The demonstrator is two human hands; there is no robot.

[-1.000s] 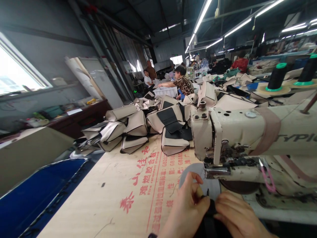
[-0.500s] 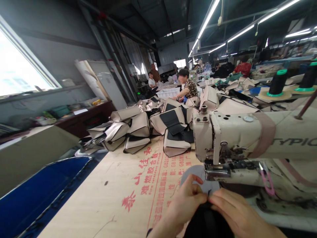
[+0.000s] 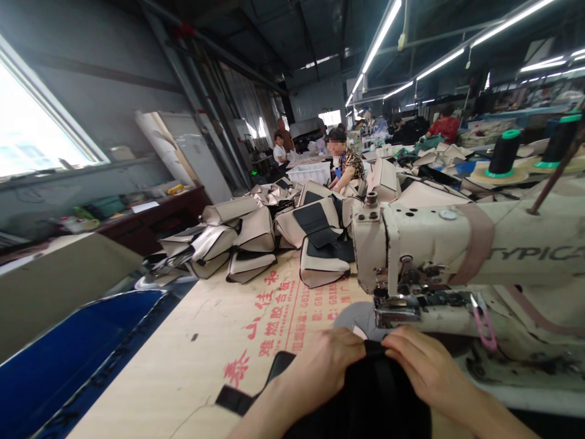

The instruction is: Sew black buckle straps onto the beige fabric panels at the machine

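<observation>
A black fabric piece (image 3: pixel 386 390) hangs at the bottom of the view, its upper edge raised in front of the sewing machine (image 3: pixel 406 244). My left hand (image 3: pixel 336 356) pinches that edge from the left, its fingers curled. My right hand (image 3: pixel 418 360) grips the same edge a short way to the right. Black flaps or strap ends (image 3: pixel 235 399) show to the left of my left forearm, over the board. Just beyond my fingers lies a grey round plate (image 3: pixel 354 317) under the machine's arm. The piece's lower part is cut off by the frame.
A plywood board (image 3: pixel 183 353) with red print covers the table. Beige and black sewn pieces (image 3: pixel 256 228) are heaped behind it. Pink-handled thread snips (image 3: pixel 484 326) rest on the machine; black thread cones (image 3: pixel 504 152) stand at right. A blue-lined bin (image 3: pixel 82 347) is at left. A co-worker (image 3: pixel 350 161) sits beyond.
Both hands have lifted the black fabric piece's edge slightly, and my left hand has turned over. More of the piece now shows, with black flaps or straps appearing at the left.
</observation>
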